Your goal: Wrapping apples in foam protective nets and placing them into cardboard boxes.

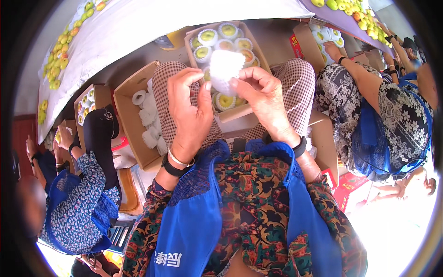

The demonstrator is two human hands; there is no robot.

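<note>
A white foam fruit net (226, 69) is held up in front of me, washed out by bright light; whether anything is inside it cannot be seen. My right hand (265, 99) pinches its right side between thumb and fingers. Close to its left side, my left hand (187, 108) has thumb and index finger slightly apart, with no clear grip on the net. Below and beyond the hands, a cardboard box (237, 113) holds several green-yellow apples (208, 36) in white foam nets. It stands between my knees.
At my left, an open cardboard box (127, 94) contains loose white foam nets (148, 113). A white-covered table (152, 23) with apples spans the far side. Co-workers sit close on both sides; a hand (333, 50) at right reaches into another box of netted fruit.
</note>
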